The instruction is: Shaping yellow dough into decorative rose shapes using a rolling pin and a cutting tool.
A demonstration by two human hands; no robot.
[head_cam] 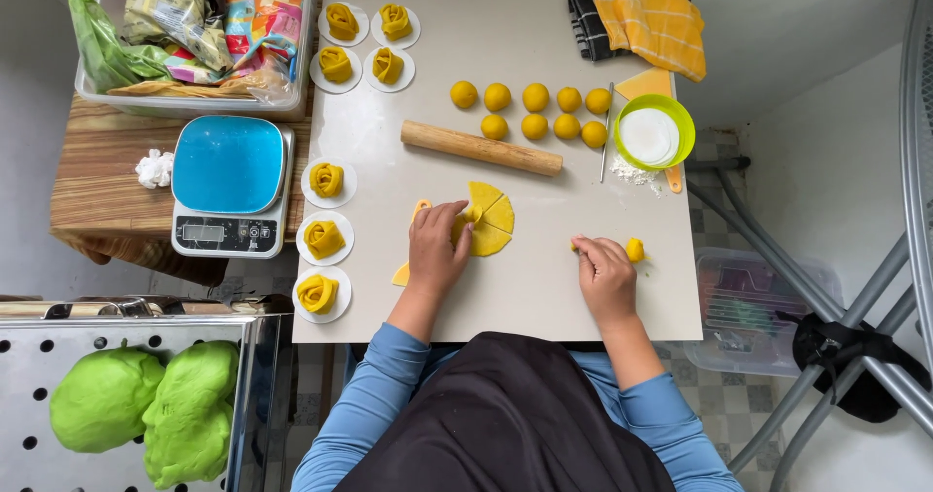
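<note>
yellow dough sheet (489,222) lying cut in wedges under the left hand (437,249), fingers pinching it | right hand (604,270) gripping a small dough piece (635,250) (partly hidden) | rolling pin (481,148) lying beyond both hands

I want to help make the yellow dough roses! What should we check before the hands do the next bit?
1. Left hand on the cut yellow dough pieces: ok.
2. Right hand beside a small dough lump: ok; whether it holds a tool: cannot tell.
3. Rolling pin lying clear of both hands: ok.
4. Dough balls waiting in rows: ok.
5. Flour in the green bowl: ok.
</note>
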